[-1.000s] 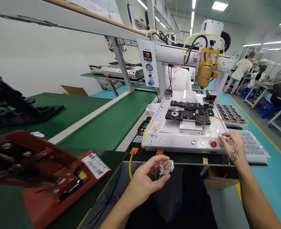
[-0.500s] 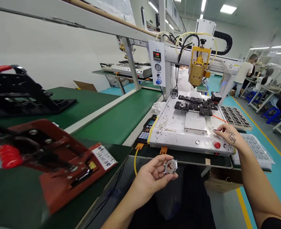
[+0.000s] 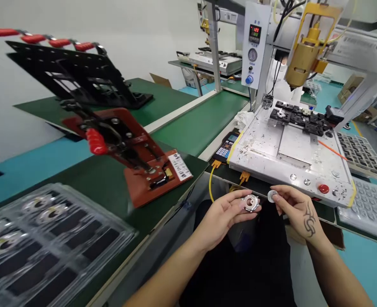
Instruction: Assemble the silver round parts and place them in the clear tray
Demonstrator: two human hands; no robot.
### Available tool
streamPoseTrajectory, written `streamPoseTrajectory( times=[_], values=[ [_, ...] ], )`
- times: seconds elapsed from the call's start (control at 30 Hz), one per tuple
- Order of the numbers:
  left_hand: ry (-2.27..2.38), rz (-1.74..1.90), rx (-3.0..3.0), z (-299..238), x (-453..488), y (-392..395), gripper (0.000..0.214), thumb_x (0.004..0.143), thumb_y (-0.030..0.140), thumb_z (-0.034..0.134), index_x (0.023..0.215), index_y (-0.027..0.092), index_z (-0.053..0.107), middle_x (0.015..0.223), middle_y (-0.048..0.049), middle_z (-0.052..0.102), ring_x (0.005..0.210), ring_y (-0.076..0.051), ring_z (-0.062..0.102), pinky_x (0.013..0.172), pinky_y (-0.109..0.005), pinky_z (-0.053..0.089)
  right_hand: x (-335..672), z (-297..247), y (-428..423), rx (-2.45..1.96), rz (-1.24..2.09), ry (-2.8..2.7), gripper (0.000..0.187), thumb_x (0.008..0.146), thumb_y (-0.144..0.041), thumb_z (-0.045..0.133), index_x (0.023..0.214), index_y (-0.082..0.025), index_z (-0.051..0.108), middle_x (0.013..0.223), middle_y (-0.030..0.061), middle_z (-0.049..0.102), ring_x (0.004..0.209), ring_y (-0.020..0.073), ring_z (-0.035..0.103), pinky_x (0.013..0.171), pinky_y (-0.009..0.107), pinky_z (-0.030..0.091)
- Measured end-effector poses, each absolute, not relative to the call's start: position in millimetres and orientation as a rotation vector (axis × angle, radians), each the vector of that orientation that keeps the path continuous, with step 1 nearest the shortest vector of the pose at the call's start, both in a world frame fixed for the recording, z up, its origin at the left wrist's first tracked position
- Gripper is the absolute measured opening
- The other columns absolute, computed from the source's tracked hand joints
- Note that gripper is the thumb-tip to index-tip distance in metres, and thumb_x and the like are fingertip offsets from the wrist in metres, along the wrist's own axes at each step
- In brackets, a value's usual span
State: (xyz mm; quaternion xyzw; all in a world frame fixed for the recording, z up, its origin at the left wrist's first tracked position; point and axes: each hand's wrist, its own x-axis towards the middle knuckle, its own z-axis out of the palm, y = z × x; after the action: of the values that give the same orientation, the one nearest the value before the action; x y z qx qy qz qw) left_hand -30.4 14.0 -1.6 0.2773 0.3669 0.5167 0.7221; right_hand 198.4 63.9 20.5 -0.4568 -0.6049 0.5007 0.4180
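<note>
In front of my lap, my left hand [image 3: 220, 215] grips a silver watch case [image 3: 251, 203] between thumb and fingers. The case has an angular rim and an open round middle. Close to its right, my right hand [image 3: 297, 213] pinches a small pale round disc [image 3: 272, 195] by its edge. The disc and the case are apart. Behind both hands stands a dispensing machine with a white bed [image 3: 271, 149], and a black fixture [image 3: 303, 119] lies on that bed under a brass-coloured nozzle head [image 3: 303, 64].
A red toggle press [image 3: 150, 183] stands on the green bench to the left. Nearer is a clear tray [image 3: 89, 204] with several metal parts. A green conveyor belt [image 3: 204, 123] runs behind. On the right are a clear blister tray [image 3: 370, 204] and a tray of dark parts [image 3: 364, 153].
My view has turned left and down, bringing the clear tray into sight. My right hand has moved from the machine's front edge to beside the watch case, with the disc in its fingers.
</note>
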Motion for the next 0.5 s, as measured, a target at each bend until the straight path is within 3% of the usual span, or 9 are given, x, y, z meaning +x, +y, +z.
streamPoseTrajectory(
  times=[0.2,0.5],
  values=[
    [0.788,1.188,0.641,-5,-33,5,0.055,0.09,0.043,0.089,0.133,0.013,0.072,0.123,-0.0162,0.082,0.111,-0.033,0.082,0.098,-0.044,0.068,191,1,68,-1.118,1.571,-1.302,0.034,0.081,-0.046,0.095,0.09,-0.02,0.075,0.066,-0.0004,0.071,0.051,0.0128,0.063,0.054,0.028,0.057],
    [0.789,1.202,0.689,-6,-33,3,0.053,0.093,0.043,0.087,0.136,0.016,0.075,0.123,-0.0143,0.082,0.117,-0.031,0.079,0.1,-0.045,0.068,202,-8,58,-1.089,1.737,-1.274,0.031,0.093,-0.047,0.086,0.09,-0.02,0.07,0.064,-0.0023,0.066,0.053,0.0115,0.061,0.055,0.025,0.052]
  ],
)
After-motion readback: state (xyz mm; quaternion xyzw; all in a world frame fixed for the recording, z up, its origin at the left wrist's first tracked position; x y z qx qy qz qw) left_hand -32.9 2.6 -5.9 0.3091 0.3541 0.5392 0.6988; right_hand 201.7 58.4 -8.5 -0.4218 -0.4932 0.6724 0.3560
